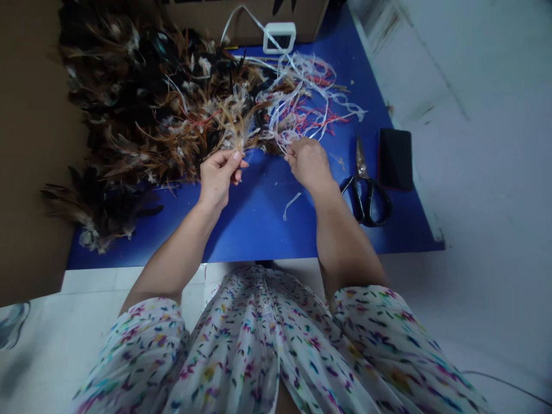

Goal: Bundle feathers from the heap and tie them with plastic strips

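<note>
My left hand [221, 175] pinches a small tuft of pale brown feathers [238, 135] between thumb and fingers, its tips pointing away from me. Beyond and to the left of it spreads a large heap of brown and black feathers [142, 115]. My right hand [309, 163] is closed at the near edge of a tangle of white ribbons [297, 86]. White ribbon strands run to its fingertips, which are partly hidden. Red strings [321, 118] are mixed into the tangle.
On the blue table [259, 230], black-handled scissors [366, 190] and a dark phone [395, 158] lie to the right. A feather bunch [99, 215] sits front left. A white square device [279, 38] stands before a cardboard box [241, 17]. A cardboard panel [30, 144] rises at left.
</note>
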{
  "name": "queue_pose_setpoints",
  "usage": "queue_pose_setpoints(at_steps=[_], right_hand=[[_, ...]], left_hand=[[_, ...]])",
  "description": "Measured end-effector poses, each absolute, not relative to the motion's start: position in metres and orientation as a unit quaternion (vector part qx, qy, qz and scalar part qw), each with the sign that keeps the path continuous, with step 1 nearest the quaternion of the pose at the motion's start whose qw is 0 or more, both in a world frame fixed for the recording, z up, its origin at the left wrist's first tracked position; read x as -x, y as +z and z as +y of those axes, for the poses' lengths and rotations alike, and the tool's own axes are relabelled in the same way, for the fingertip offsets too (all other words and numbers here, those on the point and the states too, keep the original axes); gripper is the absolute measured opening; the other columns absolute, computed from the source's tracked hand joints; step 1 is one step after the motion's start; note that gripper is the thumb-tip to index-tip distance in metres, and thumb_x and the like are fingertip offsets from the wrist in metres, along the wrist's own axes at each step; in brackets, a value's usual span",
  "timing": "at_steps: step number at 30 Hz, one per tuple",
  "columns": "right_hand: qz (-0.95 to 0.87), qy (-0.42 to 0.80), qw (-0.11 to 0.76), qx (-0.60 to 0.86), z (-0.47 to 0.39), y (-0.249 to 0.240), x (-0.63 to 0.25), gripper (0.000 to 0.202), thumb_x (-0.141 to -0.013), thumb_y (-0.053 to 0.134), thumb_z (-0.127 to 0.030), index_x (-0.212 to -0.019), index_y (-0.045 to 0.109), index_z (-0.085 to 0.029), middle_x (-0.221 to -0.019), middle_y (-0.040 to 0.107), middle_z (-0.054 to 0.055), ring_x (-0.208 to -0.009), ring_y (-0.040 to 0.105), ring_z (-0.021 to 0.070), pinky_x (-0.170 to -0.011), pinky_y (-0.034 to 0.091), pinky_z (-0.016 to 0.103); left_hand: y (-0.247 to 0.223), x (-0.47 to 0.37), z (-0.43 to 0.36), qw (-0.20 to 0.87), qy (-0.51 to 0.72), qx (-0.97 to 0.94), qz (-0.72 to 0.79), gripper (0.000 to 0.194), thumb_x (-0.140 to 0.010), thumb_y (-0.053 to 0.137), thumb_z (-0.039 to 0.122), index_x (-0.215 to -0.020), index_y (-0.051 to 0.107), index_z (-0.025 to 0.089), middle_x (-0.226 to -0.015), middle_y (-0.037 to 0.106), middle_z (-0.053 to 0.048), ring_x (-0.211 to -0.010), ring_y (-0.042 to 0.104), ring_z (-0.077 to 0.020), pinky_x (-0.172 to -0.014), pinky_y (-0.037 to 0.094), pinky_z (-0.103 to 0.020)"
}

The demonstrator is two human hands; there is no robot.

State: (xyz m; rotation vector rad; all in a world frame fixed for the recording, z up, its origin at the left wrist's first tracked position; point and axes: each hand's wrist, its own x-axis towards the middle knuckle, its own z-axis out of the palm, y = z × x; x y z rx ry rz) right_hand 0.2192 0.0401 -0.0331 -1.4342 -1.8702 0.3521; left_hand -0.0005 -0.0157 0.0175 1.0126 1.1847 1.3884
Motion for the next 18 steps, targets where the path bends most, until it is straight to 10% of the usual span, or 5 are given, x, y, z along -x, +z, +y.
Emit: queue_pose_setpoints(at_steps=[18], right_hand=[[-0.611,0.196,0.433,0.634,0.041,-0.003,-0.235,0.008,-0.087,0.063,-0.021,-0.08,0.062,-0.024,-0.064,0.063,-0.003,-0.064,0.064,0.0178,-0.077,0.055,0.04]], left_hand=[[0.017,-0.001,-0.016,0.513,0.573,-0.417,0.484,0.031,-0.077,0.081,0.04,-0.07,0.063,0.017,-0.064,0.069,0.002,-0.042,0.048,-0.0027,-0.038,0.036,-0.016]])
